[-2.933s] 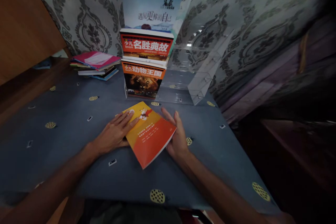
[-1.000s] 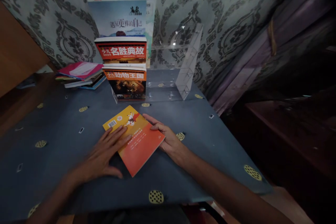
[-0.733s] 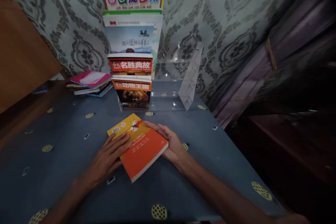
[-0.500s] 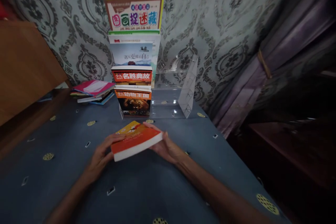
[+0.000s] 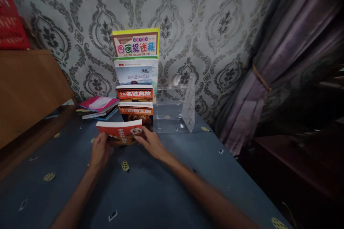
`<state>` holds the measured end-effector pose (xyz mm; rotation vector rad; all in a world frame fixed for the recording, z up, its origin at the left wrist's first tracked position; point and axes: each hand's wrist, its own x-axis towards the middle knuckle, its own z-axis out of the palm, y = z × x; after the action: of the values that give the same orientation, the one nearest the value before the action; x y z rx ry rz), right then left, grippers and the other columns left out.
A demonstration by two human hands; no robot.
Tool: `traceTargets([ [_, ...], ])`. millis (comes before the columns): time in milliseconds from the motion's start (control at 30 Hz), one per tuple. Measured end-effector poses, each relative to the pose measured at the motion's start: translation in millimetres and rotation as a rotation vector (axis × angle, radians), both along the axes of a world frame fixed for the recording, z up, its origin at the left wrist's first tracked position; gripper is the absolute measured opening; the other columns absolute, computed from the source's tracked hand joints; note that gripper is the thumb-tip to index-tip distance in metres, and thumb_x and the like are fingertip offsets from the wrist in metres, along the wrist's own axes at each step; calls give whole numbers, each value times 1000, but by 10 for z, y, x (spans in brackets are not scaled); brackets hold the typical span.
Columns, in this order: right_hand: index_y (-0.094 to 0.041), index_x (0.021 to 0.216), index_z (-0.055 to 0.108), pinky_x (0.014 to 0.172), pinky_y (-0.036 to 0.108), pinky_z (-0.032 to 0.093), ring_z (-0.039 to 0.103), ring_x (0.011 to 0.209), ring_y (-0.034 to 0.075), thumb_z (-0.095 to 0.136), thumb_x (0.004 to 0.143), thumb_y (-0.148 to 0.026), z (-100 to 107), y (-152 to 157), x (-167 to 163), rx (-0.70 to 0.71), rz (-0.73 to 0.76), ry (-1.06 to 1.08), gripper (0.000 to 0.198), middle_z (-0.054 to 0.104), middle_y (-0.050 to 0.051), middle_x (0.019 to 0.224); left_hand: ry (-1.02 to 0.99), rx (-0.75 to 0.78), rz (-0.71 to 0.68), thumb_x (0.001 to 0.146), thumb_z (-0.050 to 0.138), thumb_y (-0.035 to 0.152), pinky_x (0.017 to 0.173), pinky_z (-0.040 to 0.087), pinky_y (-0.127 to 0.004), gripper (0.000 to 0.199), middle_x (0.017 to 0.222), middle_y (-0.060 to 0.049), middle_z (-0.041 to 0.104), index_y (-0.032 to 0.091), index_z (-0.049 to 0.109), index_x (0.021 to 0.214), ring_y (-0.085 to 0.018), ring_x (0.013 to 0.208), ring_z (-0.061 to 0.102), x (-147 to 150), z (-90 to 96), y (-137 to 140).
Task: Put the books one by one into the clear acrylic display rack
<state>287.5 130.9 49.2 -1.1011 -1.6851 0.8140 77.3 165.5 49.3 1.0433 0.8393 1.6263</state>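
Observation:
A thick red-orange book (image 5: 120, 135) is tilted up between my two hands, its white page edge on top. My left hand (image 5: 100, 152) grips its left side, and my right hand (image 5: 151, 142) grips its right side. Just behind it stands a clear acrylic tiered rack (image 5: 189, 103). Books fill the rack's left half: a yellow-edged picture book (image 5: 135, 43) at the top back, a pale blue book (image 5: 134, 75), a red-banded book (image 5: 135, 94), and a lion-cover book (image 5: 137, 112) in front, its lower part hidden by the held book.
A stack of thin books (image 5: 98, 105) with a pink one on top lies left of the rack. Farther left is a wooden cabinet (image 5: 32, 89) with a red object (image 5: 12, 21) on it. A purple curtain (image 5: 249, 103) hangs right of the blue patterned tablecloth (image 5: 166, 186).
The book has swung from lying nearly flat to tilted up, showing a different cover side, and has moved left. Both hands have shifted their grip with it. The view has tipped upward.

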Motion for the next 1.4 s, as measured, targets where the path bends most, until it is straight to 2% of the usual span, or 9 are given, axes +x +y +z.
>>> traceTargets([
  [133, -26, 113, 60, 75, 32, 50, 68, 79, 21, 59, 95, -48, 145, 27, 44, 27, -45, 8, 29, 71, 0, 83, -45, 67, -15, 60, 84, 68, 72, 59, -31, 56, 82, -5, 78, 17, 73, 81, -22, 83, 72, 114, 114, 100],
  [300, -27, 118, 58, 78, 34, 53, 70, 86, 23, 60, 93, -49, 335, 25, 165, 39, -80, 42, 33, 73, 3, 95, -65, 181, -57, 64, 83, 67, 80, 60, -32, 54, 91, -7, 79, 17, 73, 82, -25, 100, 72, 292, 332, 209],
  [467, -27, 126, 56, 80, 39, 54, 70, 86, 24, 58, 94, -51, 529, -10, 277, 87, -102, 49, 40, 74, 6, 99, -57, 295, -61, 71, 79, 66, 87, 60, -30, 49, 90, -6, 79, 19, 72, 80, -24, 108, 71, 445, 560, 282],
  [633, -25, 131, 53, 84, 41, 52, 70, 87, 25, 55, 94, -51, 683, -62, 359, 132, -157, -2, 45, 76, 8, 105, -66, 392, -86, 74, 77, 65, 93, 59, -33, 46, 92, -6, 79, 20, 70, 78, -24, 112, 70, 579, 682, 314],
  [733, -25, 135, 51, 86, 40, 50, 69, 95, 25, 55, 94, -50, 716, -69, 402, 129, -160, 5, 48, 74, 9, 116, -77, 411, -113, 74, 77, 66, 94, 59, -36, 46, 92, -6, 78, 20, 70, 79, -25, 112, 70, 650, 697, 339],
  [867, -28, 139, 48, 86, 40, 49, 67, 100, 26, 54, 94, -50, 698, -43, 446, 101, -175, 6, 50, 72, 8, 119, -71, 421, -97, 75, 74, 69, 100, 55, -39, 49, 89, -8, 78, 20, 72, 80, -27, 116, 67, 721, 679, 397],
  [1133, -26, 139, 48, 77, 38, 48, 67, 89, 24, 51, 96, -50, 586, 24, 453, 104, -186, -63, 49, 75, 8, 105, -59, 425, -111, 73, 72, 74, 105, 52, -40, 59, 101, -8, 77, 23, 76, 102, -27, 121, 64, 749, 561, 536],
  [1267, -25, 141, 46, 77, 38, 47, 68, 91, 24, 50, 97, -48, 520, 63, 452, 104, -189, -77, 50, 75, 8, 110, -72, 419, -131, 75, 72, 72, 105, 52, -40, 55, 100, -8, 77, 23, 76, 99, -28, 127, 60, 732, 473, 583],
  [1400, -26, 142, 45, 79, 38, 47, 67, 89, 24, 49, 97, -47, 460, 94, 470, 91, -207, -98, 50, 75, 7, 104, -63, 389, -145, 76, 71, 72, 104, 54, -42, 52, 100, -8, 78, 23, 76, 93, -28, 128, 60, 722, 421, 590],
])
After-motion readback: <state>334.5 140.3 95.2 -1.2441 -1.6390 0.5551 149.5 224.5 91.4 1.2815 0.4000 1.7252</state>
